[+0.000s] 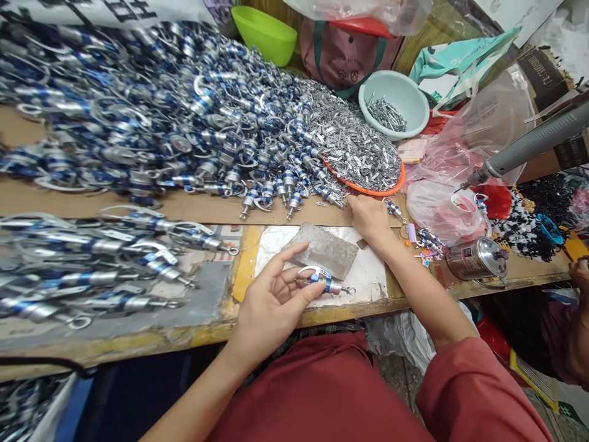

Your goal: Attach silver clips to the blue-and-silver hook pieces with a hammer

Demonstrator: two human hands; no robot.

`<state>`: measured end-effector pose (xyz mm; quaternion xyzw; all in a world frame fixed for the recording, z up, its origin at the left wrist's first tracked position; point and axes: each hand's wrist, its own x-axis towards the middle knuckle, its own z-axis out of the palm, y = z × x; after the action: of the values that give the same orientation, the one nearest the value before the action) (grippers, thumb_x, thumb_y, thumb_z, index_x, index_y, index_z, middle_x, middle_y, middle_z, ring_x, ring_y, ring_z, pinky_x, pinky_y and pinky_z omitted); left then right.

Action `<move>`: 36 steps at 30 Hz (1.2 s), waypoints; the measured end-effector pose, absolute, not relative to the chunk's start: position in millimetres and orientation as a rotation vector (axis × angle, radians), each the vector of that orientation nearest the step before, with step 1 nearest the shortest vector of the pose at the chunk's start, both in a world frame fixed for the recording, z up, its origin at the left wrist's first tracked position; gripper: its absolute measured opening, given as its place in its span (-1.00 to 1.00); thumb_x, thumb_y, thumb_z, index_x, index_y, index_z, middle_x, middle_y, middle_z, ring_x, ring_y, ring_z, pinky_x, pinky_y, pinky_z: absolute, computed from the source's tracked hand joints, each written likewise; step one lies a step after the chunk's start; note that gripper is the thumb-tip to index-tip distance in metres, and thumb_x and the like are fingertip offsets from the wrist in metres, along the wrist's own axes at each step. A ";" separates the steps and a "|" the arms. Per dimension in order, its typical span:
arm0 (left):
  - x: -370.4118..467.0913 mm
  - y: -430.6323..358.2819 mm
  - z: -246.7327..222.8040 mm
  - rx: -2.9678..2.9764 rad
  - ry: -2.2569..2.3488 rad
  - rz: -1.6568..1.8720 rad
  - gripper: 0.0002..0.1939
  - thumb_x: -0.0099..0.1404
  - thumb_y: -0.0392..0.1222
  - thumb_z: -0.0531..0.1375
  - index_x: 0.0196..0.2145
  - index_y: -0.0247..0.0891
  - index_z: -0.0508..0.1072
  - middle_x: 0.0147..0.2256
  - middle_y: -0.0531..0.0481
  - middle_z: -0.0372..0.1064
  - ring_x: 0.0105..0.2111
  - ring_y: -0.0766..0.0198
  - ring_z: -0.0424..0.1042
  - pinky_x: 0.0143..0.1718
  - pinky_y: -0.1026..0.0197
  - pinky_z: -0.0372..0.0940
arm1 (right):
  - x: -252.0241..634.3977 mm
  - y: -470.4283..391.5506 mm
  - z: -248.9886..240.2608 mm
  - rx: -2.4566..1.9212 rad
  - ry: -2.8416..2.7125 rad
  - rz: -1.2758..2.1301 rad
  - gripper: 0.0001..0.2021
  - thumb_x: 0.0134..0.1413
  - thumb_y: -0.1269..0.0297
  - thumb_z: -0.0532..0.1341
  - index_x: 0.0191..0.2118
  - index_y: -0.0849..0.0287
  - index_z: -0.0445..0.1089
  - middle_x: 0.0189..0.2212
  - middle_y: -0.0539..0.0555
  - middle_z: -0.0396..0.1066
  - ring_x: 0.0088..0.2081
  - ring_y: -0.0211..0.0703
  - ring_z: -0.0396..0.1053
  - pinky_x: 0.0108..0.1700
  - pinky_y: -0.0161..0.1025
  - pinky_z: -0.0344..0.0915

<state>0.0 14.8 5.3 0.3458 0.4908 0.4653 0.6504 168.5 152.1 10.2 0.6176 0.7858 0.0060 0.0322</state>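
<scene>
In my left hand (276, 291), a small silver-and-blue metal cylinder (327, 283) with a curved white-silver arm and an end ring is held between thumb and fingers. Right behind it, a clear grey block (329, 248) rests on a white, worn sheet (271, 245). My right hand (370, 221) reaches past the block to the cardboard, fingers bent together beside the heap's front edge. Its fingertips are by another silver-and-blue piece (330, 195); what they pinch, if anything, is hidden. Many like pieces form a big heap (193, 116) behind.
An orange-rimmed tray (401, 178) of small metal links stands behind my right hand. More assembled pieces (96, 270) lie at left. A pale blue bowl (414, 98) holds metal pins. An electric screwdriver (529, 144) hangs at right above a metal canister (478, 258). Another person's hand (580, 273) shows at far right.
</scene>
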 end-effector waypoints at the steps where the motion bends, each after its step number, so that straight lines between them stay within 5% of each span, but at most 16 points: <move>1: 0.7 15.0 5.2 0.774 1.115 1.060 -0.24 -0.05 -0.13 0.36 0.08 -0.33 0.20 -0.44 0.02 0.45 -0.37 0.27 0.48 -0.25 0.21 0.42 | 166.7 154.2 10.2 1.907 2.431 0.009 -0.69 0.12 0.55 -0.02 -0.10 0.26 0.38 -0.19 0.28 0.44 -0.14 0.04 0.41 -0.19 -0.14 0.31; 5: 1.4 17.1 2.2 0.733 1.143 1.065 -0.18 -0.10 -0.17 0.38 0.10 -0.33 0.18 -0.48 0.06 0.42 -0.37 0.27 0.47 -0.22 0.19 0.41 | 172.0 151.8 14.9 1.920 2.499 -0.096 -0.72 0.02 0.52 0.10 -0.11 0.29 0.37 -0.21 0.21 0.45 -0.20 -0.05 0.43 -0.20 -0.18 0.34; 11: 0.0 17.5 -2.2 0.717 1.101 1.062 -0.13 -0.10 -0.18 0.39 0.14 -0.35 0.13 -0.48 0.06 0.44 -0.40 0.33 0.45 -0.23 0.23 0.39 | 181.9 91.0 34.3 1.583 3.255 -0.839 -0.91 0.02 0.45 0.16 -0.37 0.25 0.43 -0.44 0.03 0.50 -0.42 -0.31 0.43 -0.34 -0.37 0.38; 16: -0.1 17.3 -1.3 0.710 1.107 1.071 -0.12 -0.11 -0.18 0.39 0.14 -0.36 0.14 -0.47 0.05 0.45 -0.41 0.31 0.46 -0.22 0.19 0.40 | 173.0 54.7 29.5 0.952 3.652 -0.366 -0.80 0.08 0.54 0.08 -0.32 0.22 0.43 -0.37 0.08 0.54 -0.30 -0.28 0.48 -0.26 -0.33 0.38; 24: 0.2 18.4 -0.3 0.741 1.134 1.076 -0.17 -0.13 -0.15 0.40 0.09 -0.34 0.21 -0.48 0.04 0.44 -0.39 0.25 0.49 -0.23 0.16 0.42 | 170.5 46.2 21.1 0.954 3.527 0.054 -0.78 0.16 0.52 0.03 -0.27 0.25 0.43 -0.30 0.12 0.53 -0.26 -0.21 0.45 -0.22 -0.25 0.37; 36: -0.7 18.0 1.6 0.728 1.161 1.065 -0.16 -0.15 -0.13 0.41 0.08 -0.34 0.22 -0.48 0.04 0.44 -0.37 0.24 0.49 -0.21 0.14 0.44 | 208.7 21.5 14.7 1.837 3.115 -0.043 -0.67 0.20 0.45 -0.01 0.02 0.15 0.34 -0.13 0.20 0.37 -0.07 -0.11 0.34 -0.08 -0.16 0.34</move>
<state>-0.7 18.0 1.6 0.3199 0.5105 0.4682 0.6464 208.7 21.5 14.7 0.4937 0.8372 -0.0115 -0.2350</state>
